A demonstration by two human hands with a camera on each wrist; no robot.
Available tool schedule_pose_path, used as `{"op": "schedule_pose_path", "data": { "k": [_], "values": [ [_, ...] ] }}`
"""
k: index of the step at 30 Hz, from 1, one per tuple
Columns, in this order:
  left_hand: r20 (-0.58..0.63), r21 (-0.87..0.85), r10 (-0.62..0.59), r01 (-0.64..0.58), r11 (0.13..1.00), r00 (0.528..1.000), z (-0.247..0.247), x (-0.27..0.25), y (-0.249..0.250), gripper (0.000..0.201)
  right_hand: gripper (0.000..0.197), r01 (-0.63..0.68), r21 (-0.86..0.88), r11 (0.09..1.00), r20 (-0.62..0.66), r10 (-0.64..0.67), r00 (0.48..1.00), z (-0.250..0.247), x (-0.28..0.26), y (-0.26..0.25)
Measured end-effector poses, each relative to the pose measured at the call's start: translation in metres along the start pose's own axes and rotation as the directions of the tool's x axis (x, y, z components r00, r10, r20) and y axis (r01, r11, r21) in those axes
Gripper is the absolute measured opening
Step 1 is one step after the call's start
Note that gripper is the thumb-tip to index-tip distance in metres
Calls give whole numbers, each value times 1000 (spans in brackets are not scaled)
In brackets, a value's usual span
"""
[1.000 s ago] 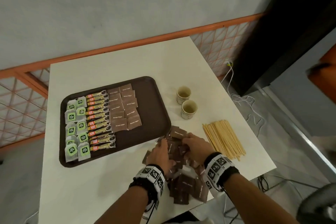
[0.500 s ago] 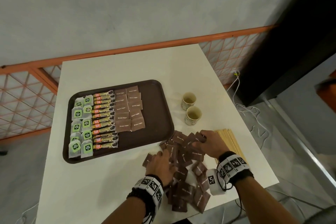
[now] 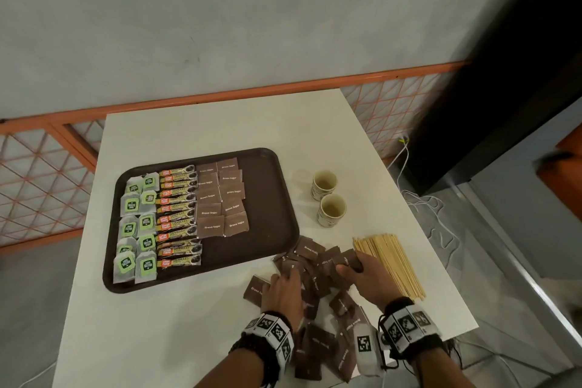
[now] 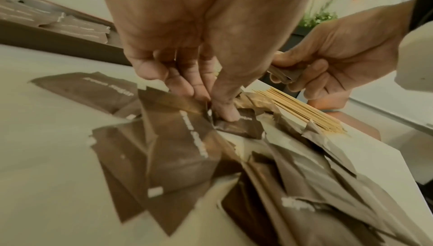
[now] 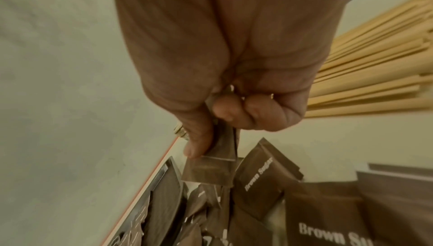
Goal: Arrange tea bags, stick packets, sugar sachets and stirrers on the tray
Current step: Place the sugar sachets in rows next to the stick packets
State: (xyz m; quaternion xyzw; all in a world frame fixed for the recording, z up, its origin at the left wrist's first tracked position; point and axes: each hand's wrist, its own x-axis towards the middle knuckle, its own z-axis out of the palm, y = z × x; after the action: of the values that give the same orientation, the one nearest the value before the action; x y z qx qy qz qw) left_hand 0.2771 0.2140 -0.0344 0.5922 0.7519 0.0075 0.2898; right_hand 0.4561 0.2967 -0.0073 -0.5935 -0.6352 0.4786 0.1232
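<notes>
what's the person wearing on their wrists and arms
Both forearms are bare, no sleeves. The left hand and right hand each have a white wristband printed with black square tag markers over a black strap, with thin black cords hanging below.

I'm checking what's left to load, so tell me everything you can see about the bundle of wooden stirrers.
The wooden stirrers are thin, pale, flat sticks lying side by side in a loose flat bundle on the white table, right of the loose sugar sachets, not on the tray. The right hand, gripping sachets, is beside them; contact is unclear.
</notes>
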Motion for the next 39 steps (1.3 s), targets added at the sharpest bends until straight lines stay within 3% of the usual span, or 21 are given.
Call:
{"op": "schedule_pose_path", "data": {
  "k": [5, 8, 10, 11, 12, 14, 15, 16, 17, 18, 21, 23, 27, 29, 32, 34, 36, 37, 39],
  "values": [
    [-18, -235, -65, 59, 970, 998, -2, 4, -7, 20, 9, -40, 166, 985, 57, 31, 998, 1, -11, -1],
    [-20, -434, -106, 87, 897, 994, -15, 8, -12, 15, 8, -42, 399, 916, 239, -60, 969, 0, -20, -9],
    [-2, -563, -127, 104, 820, 992, -31, 7, -20, 13, 14, -64, 446, 893, 371, -120, 921, 2, -24, -20],
    [39, -676, -139, 128, 726, 990, -40, 4, -25, 16, 20, -73, 434, 898, 412, -126, 903, 5, -24, -25],
    [116, -804, -131, 170, 570, 985, -48, 0, -28, 19, 21, -76, 408, 910, 434, -120, 893, 11, -23, -31],
    [292, -941, -82, 302, 152, 953, -63, -11, -33, 23, 12, -50, 279, 959, 418, -74, 905, 25, -17, -42],
    [349, -937, -62, 349, -11, 935, -69, -16, -37, 23, 9, -26, 179, 983, 395, -48, 917, 32, -13, -47],
    [388, -917, -45, 380, -122, 921, -73, -19, -42, 22, 8, -3, 93, 996, 384, -33, 923, 39, -8, -51],
    [406, -904, -35, 396, -161, 913, -77, -23, -48, 21, 8, 23, 58, 998, 400, -44, 916, 45, -4, -58],
    [403, -907, -32, 395, -142, 914, -81, -26, -53, 23, 8, 63, 38, 997, 435, -73, 898, 51, -2, -65],
    [297, -944, -105, 308, 117, 949, -87, -34, -70, 21, 15, 142, 1, 990, 547, -120, 829, 68, 3, -92],
    [201, -952, -182, 236, 194, 962, -91, -38, -86, 17, 19, 26, 103, 994, 591, -83, 802, 77, 4, -110],
    [175, -972, -236, 206, 112, 956, -108, -42, -123, 17, 27, -252, 339, 907, 672, -46, 739, 92, 7, -142],
    [199, -976, -205, 212, 47, 958, -119, -42, -141, 16, 34, -277, 333, 902, 645, -4, 764, 101, 11, -157],
    [212, -976, -161, 218, 25, 964, -133, -39, -164, 17, 38, -160, 267, 950, 552, -15, 833, 118, 21, -173],
    [224, -972, -118, 230, 45, 967, -139, -37, -177, 18, 29, 58, 169, 984, 502, -137, 854, 132, 29, -181],
    [245, -967, -63, 248, 55, 967, -142, -35, -190, 16, 16, 264, 52, 963, 483, -256, 838, 150, 31, -187],
    [259, -964, -43, 260, 46, 965, -142, -33, -196, 14, 13, 271, 50, 961, 454, -263, 851, 159, 32, -188],
    [280, -960, -34, 280, 1, 959, -140, -31, -206, 10, 7, 144, 148, 979, 342, -187, 921, 176, 30, -185]
  ]
}}
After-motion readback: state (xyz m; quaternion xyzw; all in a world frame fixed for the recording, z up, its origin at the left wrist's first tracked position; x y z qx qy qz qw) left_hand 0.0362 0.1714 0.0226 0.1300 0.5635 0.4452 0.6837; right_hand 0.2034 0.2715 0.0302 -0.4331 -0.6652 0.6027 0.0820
